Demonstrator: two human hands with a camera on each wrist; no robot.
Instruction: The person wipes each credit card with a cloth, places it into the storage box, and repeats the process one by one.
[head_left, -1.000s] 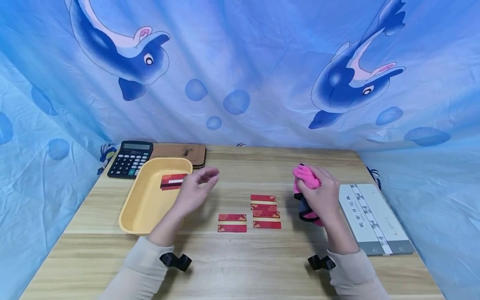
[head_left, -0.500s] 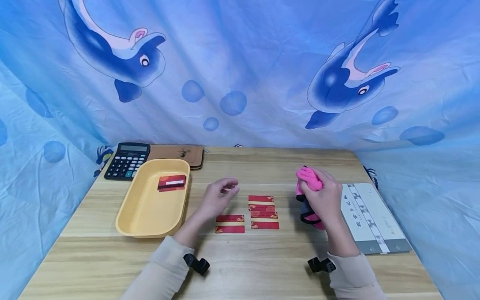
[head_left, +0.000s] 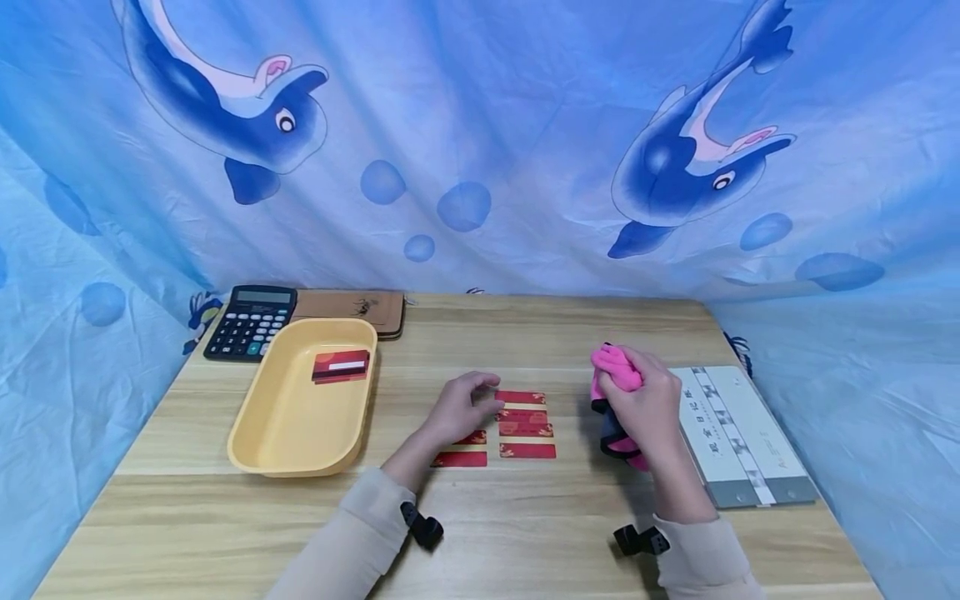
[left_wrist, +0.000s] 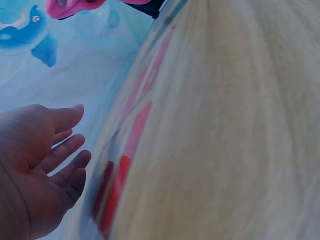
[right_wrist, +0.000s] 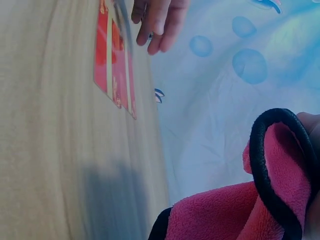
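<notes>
- Table [head_left: 562,533]: light wood-grain top.
- Calculator [head_left: 251,323]: black, flat at the rear left corner, display toward the rear.
- Case [head_left: 348,307]: brown with dark edging and a dark emblem; located just beside the calculator.
- Book [head_left: 746,442]: white cover, grey lower section, patterned lengthwise band; flat at the right side.
- Curtain [head_left: 525,108]: blue, printed with dolphins and bubbles; behind the table.

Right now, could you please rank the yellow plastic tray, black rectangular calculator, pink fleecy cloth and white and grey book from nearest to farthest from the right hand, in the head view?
1. Pink fleecy cloth: held in the right hand.
2. White and grey book: right of it.
3. Yellow tray: on the left.
4. Black calculator: back left.
</notes>
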